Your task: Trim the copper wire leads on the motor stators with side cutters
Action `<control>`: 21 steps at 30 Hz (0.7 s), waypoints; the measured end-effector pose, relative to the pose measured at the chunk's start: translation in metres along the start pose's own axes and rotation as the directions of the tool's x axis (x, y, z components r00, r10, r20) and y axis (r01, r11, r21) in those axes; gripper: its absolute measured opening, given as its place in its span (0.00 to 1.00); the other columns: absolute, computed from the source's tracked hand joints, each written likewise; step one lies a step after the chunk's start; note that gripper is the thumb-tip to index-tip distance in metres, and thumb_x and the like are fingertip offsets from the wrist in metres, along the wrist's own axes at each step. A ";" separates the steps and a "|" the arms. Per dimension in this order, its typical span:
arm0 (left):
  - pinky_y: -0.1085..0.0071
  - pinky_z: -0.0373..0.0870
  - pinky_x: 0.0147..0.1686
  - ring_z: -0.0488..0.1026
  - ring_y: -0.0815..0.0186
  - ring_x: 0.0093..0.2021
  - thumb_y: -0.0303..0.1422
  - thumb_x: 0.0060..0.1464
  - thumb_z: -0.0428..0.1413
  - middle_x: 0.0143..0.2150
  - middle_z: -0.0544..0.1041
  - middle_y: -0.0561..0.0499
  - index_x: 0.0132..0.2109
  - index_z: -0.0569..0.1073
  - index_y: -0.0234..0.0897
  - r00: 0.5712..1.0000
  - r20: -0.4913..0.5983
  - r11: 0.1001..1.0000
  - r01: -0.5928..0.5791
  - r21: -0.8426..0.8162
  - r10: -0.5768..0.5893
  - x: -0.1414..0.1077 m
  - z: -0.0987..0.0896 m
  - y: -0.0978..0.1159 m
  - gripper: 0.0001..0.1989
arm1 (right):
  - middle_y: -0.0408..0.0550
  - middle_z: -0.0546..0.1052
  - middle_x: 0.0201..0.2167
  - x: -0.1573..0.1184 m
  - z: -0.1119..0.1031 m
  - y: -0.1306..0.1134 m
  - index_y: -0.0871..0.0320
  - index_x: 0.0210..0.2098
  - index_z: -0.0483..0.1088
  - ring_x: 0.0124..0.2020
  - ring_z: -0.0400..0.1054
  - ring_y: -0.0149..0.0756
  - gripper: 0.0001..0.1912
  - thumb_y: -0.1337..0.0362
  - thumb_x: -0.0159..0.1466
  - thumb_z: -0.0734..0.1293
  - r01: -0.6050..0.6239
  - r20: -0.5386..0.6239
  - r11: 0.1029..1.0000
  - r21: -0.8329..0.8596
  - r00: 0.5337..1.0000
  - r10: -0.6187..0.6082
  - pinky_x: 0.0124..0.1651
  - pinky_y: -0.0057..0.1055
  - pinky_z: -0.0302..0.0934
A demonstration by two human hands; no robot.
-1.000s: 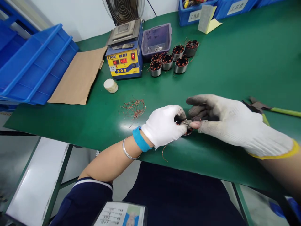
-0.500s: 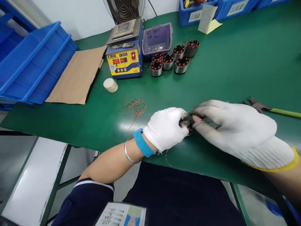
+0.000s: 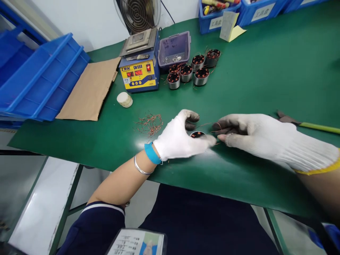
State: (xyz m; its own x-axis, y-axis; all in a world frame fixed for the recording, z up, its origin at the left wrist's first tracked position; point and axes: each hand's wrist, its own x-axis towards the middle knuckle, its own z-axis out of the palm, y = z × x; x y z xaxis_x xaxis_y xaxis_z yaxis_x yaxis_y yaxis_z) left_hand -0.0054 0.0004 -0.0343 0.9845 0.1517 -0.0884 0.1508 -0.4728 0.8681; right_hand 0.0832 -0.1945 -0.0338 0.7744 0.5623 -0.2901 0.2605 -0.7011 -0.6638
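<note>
A small motor stator [image 3: 197,134] with a black and copper-wound top sits near the front of the green table, partly covered by my left hand. My gloved left hand [image 3: 183,136] is loosely around it, fingers curled on the far side and the thumb, blurred, stretched out on the near side. Thin copper wire [image 3: 205,124] runs from the stator to the right. At its end are the dark fingertips of my gloved right hand [image 3: 247,132], drawn together around the wire; the exact contact is partly hidden. Left of my left hand lies a pile of copper wire clippings [image 3: 151,124].
Several stators [image 3: 201,76] stand farther back, beside a purple bin [image 3: 174,49] and a blue-yellow solder pot unit [image 3: 139,75]. Green-handled cutters [image 3: 305,124] lie right. A white round block [image 3: 124,100], cardboard [image 3: 91,88] and a blue crate [image 3: 50,78] are left.
My left hand has moved left and loosened its fingers, so the stator top now shows. My right hand has turned slightly, still beside the stator; the wire between the hands is now visible.
</note>
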 end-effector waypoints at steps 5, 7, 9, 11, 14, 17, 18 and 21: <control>0.62 0.75 0.38 0.76 0.58 0.38 0.54 0.40 0.68 0.40 0.78 0.49 0.40 0.74 0.40 0.993 0.117 0.900 -0.032 0.434 -0.021 -0.007 -0.005 0.010 0.27 | 0.45 0.78 0.23 0.002 0.000 -0.011 0.53 0.32 0.78 0.21 0.67 0.36 0.15 0.50 0.60 0.66 0.018 -0.064 0.999 -0.035 0.998 -0.020 0.24 0.34 0.58; 0.63 0.75 0.40 0.77 0.59 0.39 0.50 0.43 0.67 0.40 0.79 0.49 0.40 0.75 0.40 0.982 0.184 0.889 -0.116 0.444 0.036 -0.006 -0.006 0.011 0.23 | 0.46 0.79 0.25 0.005 0.003 -0.016 0.54 0.35 0.79 0.24 0.68 0.37 0.16 0.51 0.62 0.64 -0.018 -0.101 0.996 -0.082 0.995 0.009 0.26 0.34 0.58; 0.64 0.75 0.43 0.77 0.59 0.41 0.46 0.44 0.68 0.42 0.80 0.50 0.42 0.77 0.40 0.961 0.261 0.881 -0.202 0.427 0.093 -0.005 -0.007 0.009 0.21 | 0.47 0.81 0.31 0.008 0.007 -0.020 0.53 0.38 0.79 0.30 0.72 0.42 0.17 0.51 0.64 0.63 -0.052 -0.117 0.974 -0.221 0.993 0.026 0.28 0.36 0.59; 0.64 0.75 0.44 0.78 0.59 0.42 0.45 0.45 0.68 0.44 0.80 0.51 0.44 0.78 0.40 0.950 0.290 0.873 -0.235 0.427 0.114 -0.003 -0.009 0.006 0.21 | 0.47 0.82 0.35 0.010 0.007 -0.022 0.51 0.39 0.79 0.33 0.73 0.45 0.17 0.51 0.64 0.62 -0.060 -0.083 0.931 -0.361 0.996 0.032 0.28 0.37 0.57; 0.63 0.76 0.48 0.79 0.57 0.46 0.46 0.45 0.68 0.46 0.81 0.49 0.47 0.78 0.39 0.969 0.214 0.868 -0.213 0.449 0.127 0.000 -0.011 0.000 0.24 | 0.46 0.81 0.32 0.008 0.003 -0.017 0.50 0.33 0.79 0.30 0.72 0.42 0.13 0.53 0.62 0.63 -0.011 0.000 0.892 -0.453 1.000 0.013 0.27 0.34 0.56; 0.64 0.76 0.50 0.80 0.57 0.47 0.47 0.45 0.67 0.46 0.82 0.49 0.48 0.78 0.40 0.987 0.126 0.877 -0.146 0.457 0.099 0.000 -0.014 0.003 0.25 | 0.49 0.80 0.30 -0.005 -0.002 -0.017 0.54 0.31 0.77 0.29 0.72 0.40 0.14 0.58 0.64 0.61 0.164 0.069 0.869 -0.466 0.986 -0.149 0.28 0.32 0.58; 0.64 0.76 0.50 0.80 0.56 0.46 0.47 0.44 0.67 0.47 0.82 0.50 0.48 0.78 0.40 0.989 0.137 0.876 -0.115 0.468 0.057 -0.002 -0.017 0.004 0.25 | 0.50 0.80 0.33 -0.010 -0.003 -0.020 0.55 0.33 0.78 0.32 0.73 0.41 0.15 0.59 0.65 0.60 0.197 0.066 0.863 -0.465 0.980 -0.187 0.30 0.32 0.60; 0.59 0.78 0.47 0.81 0.52 0.46 0.48 0.46 0.66 0.45 0.83 0.55 0.48 0.77 0.46 0.988 0.141 0.844 -0.022 0.536 -0.063 -0.002 -0.035 -0.004 0.23 | 0.46 0.79 0.51 -0.017 -0.002 -0.035 0.52 0.51 0.74 0.48 0.73 0.41 0.18 0.53 0.68 0.61 0.206 0.007 0.868 -0.451 0.974 -0.227 0.42 0.32 0.65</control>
State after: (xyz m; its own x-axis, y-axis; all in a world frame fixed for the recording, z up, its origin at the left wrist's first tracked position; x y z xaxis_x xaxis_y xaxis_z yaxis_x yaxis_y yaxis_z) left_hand -0.0113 0.0317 -0.0203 0.9758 0.0579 -0.2110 0.1538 -0.8675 0.4730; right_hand 0.0623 -0.1810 -0.0041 0.6907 0.7101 -0.1368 0.6459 -0.6908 -0.3250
